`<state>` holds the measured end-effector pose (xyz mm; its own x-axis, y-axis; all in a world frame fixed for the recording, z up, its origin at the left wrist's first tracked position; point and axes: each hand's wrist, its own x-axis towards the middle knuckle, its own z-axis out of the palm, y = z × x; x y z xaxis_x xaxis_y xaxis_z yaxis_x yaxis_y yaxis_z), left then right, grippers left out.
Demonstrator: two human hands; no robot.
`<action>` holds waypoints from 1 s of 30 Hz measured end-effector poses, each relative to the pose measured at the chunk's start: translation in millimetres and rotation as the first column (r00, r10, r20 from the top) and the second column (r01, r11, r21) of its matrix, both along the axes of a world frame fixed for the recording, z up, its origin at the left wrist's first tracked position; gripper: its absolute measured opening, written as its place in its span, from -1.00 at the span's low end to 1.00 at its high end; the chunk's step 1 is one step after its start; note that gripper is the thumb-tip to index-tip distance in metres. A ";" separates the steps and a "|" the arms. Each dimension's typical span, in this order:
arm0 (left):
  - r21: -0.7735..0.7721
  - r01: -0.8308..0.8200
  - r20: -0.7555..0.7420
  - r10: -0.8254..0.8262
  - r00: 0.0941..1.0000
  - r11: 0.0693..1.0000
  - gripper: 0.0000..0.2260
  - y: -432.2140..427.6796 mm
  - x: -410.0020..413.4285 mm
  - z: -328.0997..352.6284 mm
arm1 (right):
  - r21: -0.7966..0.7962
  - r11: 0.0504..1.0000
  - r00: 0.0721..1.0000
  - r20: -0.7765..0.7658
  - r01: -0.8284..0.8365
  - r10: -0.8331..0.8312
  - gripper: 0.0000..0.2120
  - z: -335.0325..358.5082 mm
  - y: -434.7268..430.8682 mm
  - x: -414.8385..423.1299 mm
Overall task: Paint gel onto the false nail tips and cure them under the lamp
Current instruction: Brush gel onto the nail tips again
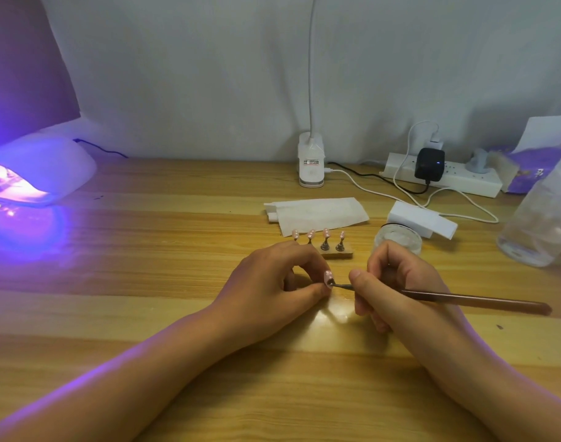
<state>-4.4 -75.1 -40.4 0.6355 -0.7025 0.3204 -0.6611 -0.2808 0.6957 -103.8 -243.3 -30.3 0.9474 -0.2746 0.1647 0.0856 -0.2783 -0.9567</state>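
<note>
Both forearms (151,358) lie on the wooden table (145,250). Left hand (272,282), fingers curled, pinches 1 pink nail tip (328,277) at the thumb. Right hand (397,282) grips a brush (470,300); the bristle end touches the lower edge of that tip. Just behind the hands, 4 more tips (317,233) stand on a holder (336,254). Curing lamp (46,170) glows violet at far left, well apart.

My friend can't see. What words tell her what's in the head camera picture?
Over a pale wooden table, a left hand pinches a small pink false nail tip while a right hand holds a thin brown brush to it. Four more pink tips on little metal stands stand behind, and a white curing lamp glows purple at left.
</note>
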 end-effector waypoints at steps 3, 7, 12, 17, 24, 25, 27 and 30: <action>-0.008 0.009 -0.006 -0.009 1.000 1.000 -0.91 0.3 0.6 -0.8 | 0.020 1.000 1.000 -0.014 0.004 -0.003 -0.74 -0.3 0.0 -0.4; -0.023 0.009 -0.010 -0.009 1.000 1.000 -0.91 -0.1 0.9 -2.1 | 0.066 0.998 1.000 -0.015 0.014 -0.013 -0.79 1.9 1.1 -0.9; -0.027 0.007 -0.005 -0.007 1.000 1.000 -0.93 0.0 0.5 -1.6 | 0.178 0.981 0.992 0.082 0.077 -0.093 -0.75 7.9 5.2 -5.0; -0.037 -0.002 -0.017 0.001 1.000 0.999 -0.90 0.2 -0.8 0.1 | 0.117 0.990 0.982 0.164 0.080 -0.098 -0.71 12.1 9.8 -6.0; -0.039 -0.024 -0.002 0.024 1.000 0.999 -0.93 -0.2 -2.2 1.8 | 0.088 0.984 0.935 0.308 0.156 -0.176 -0.95 16.5 6.0 -10.2; -0.037 -0.023 0.005 0.023 1.000 0.999 -0.92 0.0 -2.4 2.1 | 0.092 0.977 0.924 0.318 0.192 -0.211 -0.93 16.6 2.1 -10.2; -0.032 -0.018 0.011 0.019 1.000 0.999 -0.92 0.4 -2.7 2.0 | 0.068 0.960 0.897 0.341 0.273 -0.280 -0.86 18.2 -7.8 -9.9; -0.037 -0.010 -0.005 0.010 1.000 0.999 -0.90 0.9 -2.2 2.2 | -0.039 0.932 0.861 0.399 0.360 -0.315 -0.78 24.0 -23.8 -8.4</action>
<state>-6.6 -74.2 -38.2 0.6443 -0.6836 0.3430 -0.6548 -0.2613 0.7092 -112.2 -267.1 -6.3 0.6576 -0.5255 0.5398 0.3179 -0.4560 -0.8312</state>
